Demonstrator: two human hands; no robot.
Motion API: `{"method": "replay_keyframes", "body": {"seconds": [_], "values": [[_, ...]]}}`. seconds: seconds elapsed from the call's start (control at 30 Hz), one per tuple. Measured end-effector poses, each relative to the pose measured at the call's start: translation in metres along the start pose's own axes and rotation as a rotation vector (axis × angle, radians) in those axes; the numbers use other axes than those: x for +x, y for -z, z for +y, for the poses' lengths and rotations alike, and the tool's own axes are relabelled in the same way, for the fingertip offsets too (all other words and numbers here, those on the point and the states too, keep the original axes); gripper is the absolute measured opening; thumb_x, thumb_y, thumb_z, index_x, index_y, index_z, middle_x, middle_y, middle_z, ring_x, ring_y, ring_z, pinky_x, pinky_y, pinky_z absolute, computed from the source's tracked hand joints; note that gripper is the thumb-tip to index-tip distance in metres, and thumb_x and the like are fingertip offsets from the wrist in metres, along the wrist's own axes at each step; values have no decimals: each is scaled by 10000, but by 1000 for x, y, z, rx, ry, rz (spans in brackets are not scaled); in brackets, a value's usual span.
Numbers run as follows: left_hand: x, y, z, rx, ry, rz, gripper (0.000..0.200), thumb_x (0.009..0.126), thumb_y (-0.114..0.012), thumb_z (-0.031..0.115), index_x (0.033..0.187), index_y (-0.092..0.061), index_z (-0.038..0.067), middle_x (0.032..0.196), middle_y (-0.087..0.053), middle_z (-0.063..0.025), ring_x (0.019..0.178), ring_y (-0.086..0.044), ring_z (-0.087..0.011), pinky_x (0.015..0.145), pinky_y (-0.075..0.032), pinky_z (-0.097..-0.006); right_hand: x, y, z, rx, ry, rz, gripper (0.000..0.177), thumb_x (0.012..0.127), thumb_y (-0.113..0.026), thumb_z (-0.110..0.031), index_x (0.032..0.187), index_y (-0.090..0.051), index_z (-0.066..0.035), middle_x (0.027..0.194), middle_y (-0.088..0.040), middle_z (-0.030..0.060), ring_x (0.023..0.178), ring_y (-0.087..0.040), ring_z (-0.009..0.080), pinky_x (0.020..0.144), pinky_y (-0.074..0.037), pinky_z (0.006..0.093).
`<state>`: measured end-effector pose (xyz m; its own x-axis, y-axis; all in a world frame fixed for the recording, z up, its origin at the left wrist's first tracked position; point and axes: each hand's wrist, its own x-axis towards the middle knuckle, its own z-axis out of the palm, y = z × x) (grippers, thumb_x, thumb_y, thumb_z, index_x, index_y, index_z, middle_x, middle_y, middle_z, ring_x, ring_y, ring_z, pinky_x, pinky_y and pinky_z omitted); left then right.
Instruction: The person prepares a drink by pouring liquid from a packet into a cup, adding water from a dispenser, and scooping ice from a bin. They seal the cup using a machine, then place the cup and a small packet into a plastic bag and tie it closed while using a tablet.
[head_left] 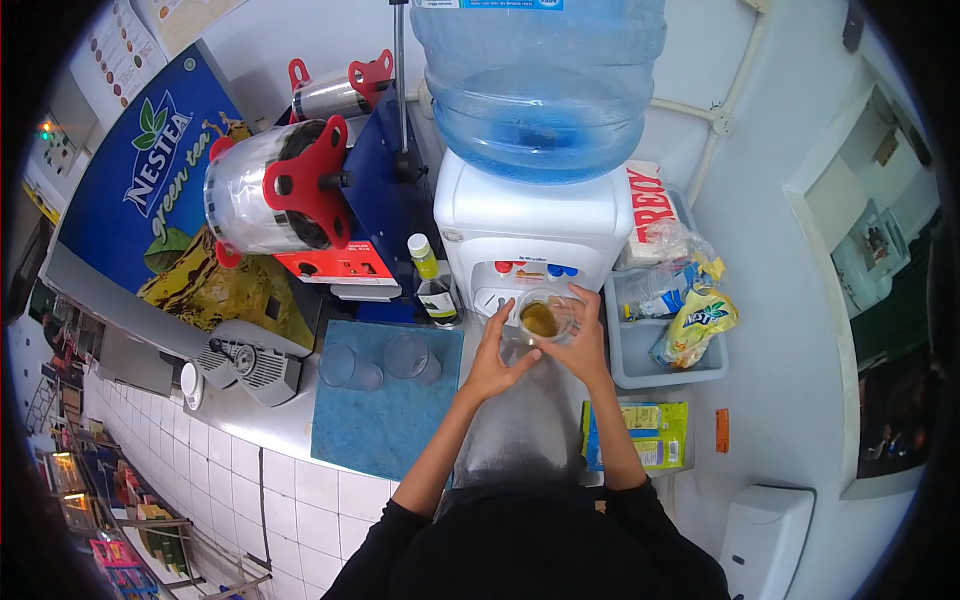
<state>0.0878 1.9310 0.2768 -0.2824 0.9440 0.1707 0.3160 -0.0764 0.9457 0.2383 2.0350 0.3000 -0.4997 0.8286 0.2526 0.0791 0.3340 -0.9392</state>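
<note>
Between both hands, in front of the white water dispenser (535,215), is a clear cup (540,318) with brownish-yellow contents at its bottom. My left hand (497,360) curves round the cup's left side, thumb towards its base. My right hand (583,343) wraps the right side, its fingers near the rim. The red and blue taps (535,270) are just beyond the cup. A large blue water bottle (540,95) sits upside down on the dispenser. To the left of the dispenser stands a bottle with a white cap and yellow-green neck (437,290).
Two clear cups (350,368) (412,358) rest on a blue cloth (385,430) at left. Behind them is a red-and-blue sealing machine (345,262). A grey tray (670,375) with packets is at right, a green-yellow packet (645,435) below it.
</note>
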Motion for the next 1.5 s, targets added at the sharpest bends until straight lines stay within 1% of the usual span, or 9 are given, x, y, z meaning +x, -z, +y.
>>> {"method": "replay_keyframes", "body": {"seconds": [0.2, 0.33, 0.47, 0.57, 0.63, 0.73, 1.13, 1.37, 1.5], "values": [[8, -1, 9, 38, -2, 7, 1037, 713, -820, 276, 1519, -184, 129, 1528, -234, -158, 1382, -300, -349, 1075, -304, -573, 3, 1, 4, -15, -6, 10, 924, 606, -861, -104, 1341, -301, -108, 1198, -610, 169, 1108, -605, 254, 890, -508, 414], [10, 1, 10, 75, -47, 14, 1075, 696, -833, 289, 1517, -169, 86, 1520, -248, -183, 1390, -291, -339, 1107, -291, -497, 4, 4, 1, -21, -91, -41, 934, 607, -862, -100, 1346, -291, -114, 1206, -603, 158, 1127, -593, 233, 905, -499, 414], [10, 1, 5, 122, -82, 33, 1087, 693, -836, 292, 1512, -164, 47, 1500, -281, -212, 1383, -306, -338, 1122, -283, -431, 4, -1, 2, -21, -23, 45, 927, 592, -869, -115, 1340, -320, -101, 1198, -612, 171, 1121, -598, 270, 892, -508, 410], [9, 2, 5, 129, -63, 46, 1090, 690, -838, 295, 1511, -166, 45, 1496, -290, -212, 1375, -322, -337, 1117, -289, -439, 3, -3, -1, -30, -131, -49, 915, 592, -860, -81, 1336, -328, -95, 1198, -604, 179, 1119, -598, 273, 899, -512, 412], [9, 3, 4, 120, -61, 53, 1087, 692, -837, 297, 1511, -168, 47, 1492, -298, -212, 1372, -327, -338, 1116, -292, -438, 3, -2, 5, -13, -43, 55, 909, 589, -858, -59, 1331, -334, -89, 1193, -601, 183, 1119, -597, 269, 907, -517, 402], [9, 5, 4, 117, -51, 51, 1079, 698, -834, 302, 1511, -171, 49, 1489, -307, -211, 1369, -333, -339, 1115, -293, -437, 2, -5, 9, 22, -30, -24, 909, 589, -854, -45, 1332, -333, -86, 1188, -601, 178, 1114, -599, 264, 907, -521, 388], [11, 6, 1, 128, -50, 71, 1039, 717, -820, 301, 1506, -194, 47, 1487, -323, -214, 1372, -339, -333, 1116, -292, -428, 3, -9, 13, 13, -11, 38, 879, 590, -859, -61, 1312, -358, -92, 1183, -613, 166, 1103, -609, 245, 844, -533, 385], [19, 2, 2, 115, -78, 32, 1034, 723, -820, 315, 1504, -198, 45, 1497, -315, -200, 1379, -328, -329, 1120, -285, -426, 7, -8, 11, -27, -29, 60, 883, 606, -858, -93, 1325, -346, -96, 1190, -613, 162, 1138, -592, 261, 863, -526, 398], [31, -6, -5, 35, 19, -16, 1006, 728, -822, 300, 1492, -223, 35, 1491, -325, -187, 1381, -325, -318, 1115, -293, -438, 4, -9, 12, 77, -17, 46, 919, 618, -850, -91, 1361, -309, -96, 1292, -519, 180, 1208, -535, 312, 911, -510, 432]]}}
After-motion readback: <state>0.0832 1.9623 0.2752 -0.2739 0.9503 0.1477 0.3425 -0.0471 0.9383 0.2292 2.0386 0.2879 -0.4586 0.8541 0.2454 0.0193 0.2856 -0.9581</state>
